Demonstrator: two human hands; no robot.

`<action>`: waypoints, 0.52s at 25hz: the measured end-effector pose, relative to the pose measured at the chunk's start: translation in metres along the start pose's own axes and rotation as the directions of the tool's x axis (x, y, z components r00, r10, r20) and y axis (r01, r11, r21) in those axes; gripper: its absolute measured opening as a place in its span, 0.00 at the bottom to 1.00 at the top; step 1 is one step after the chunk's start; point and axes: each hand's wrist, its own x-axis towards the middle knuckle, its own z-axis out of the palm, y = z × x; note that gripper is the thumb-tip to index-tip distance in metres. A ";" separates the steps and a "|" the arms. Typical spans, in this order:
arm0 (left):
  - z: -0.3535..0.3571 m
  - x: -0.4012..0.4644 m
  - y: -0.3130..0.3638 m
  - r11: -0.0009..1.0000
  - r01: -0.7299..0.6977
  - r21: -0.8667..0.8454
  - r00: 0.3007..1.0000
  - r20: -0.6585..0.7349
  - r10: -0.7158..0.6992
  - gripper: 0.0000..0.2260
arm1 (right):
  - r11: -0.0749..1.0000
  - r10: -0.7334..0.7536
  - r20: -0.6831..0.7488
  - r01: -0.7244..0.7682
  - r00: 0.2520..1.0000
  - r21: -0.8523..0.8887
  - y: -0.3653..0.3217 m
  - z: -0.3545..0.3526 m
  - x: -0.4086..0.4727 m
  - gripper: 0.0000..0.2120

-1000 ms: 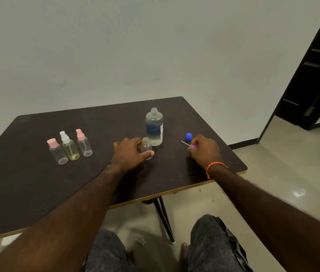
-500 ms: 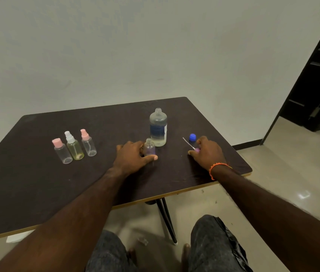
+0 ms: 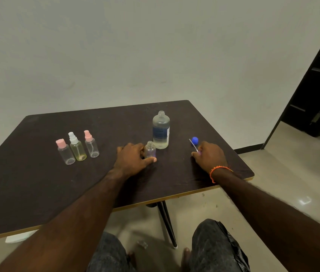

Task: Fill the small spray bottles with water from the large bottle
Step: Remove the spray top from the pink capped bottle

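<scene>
While both hands have barely shifted over the last second, the pour has not begun. At the left of the dark table [image 3: 37, 173] stand three capped small clear spray bottles [image 3: 77, 148]. The left hand [image 3: 133, 160] holds the uncapped small clear bottle [image 3: 150, 149], thumb and fingers [image 3: 151, 159] curled round it. Just behind stands the open large clear water bottle [image 3: 161, 130]. The right hand [image 3: 210, 157] pinches the purple spray top's white tube [image 3: 193, 145] near the blue cap [image 3: 195, 139].
</scene>
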 end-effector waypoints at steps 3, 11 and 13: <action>-0.003 -0.002 0.000 1.000 0.005 0.010 1.000 -0.003 -0.005 0.20 | 0.999 0.050 0.007 -0.051 0.999 0.009 -0.004 0.003 0.004 0.18; -0.003 -0.004 -0.003 1.000 0.020 0.002 1.000 -0.001 -0.020 0.21 | 0.998 0.055 0.048 -0.055 0.997 -0.008 -0.004 0.006 0.011 0.22; -0.004 -0.003 -0.004 1.000 0.020 -0.003 1.000 0.002 -0.020 0.21 | 0.998 0.064 0.048 -0.064 0.997 -0.002 -0.004 0.007 0.011 0.24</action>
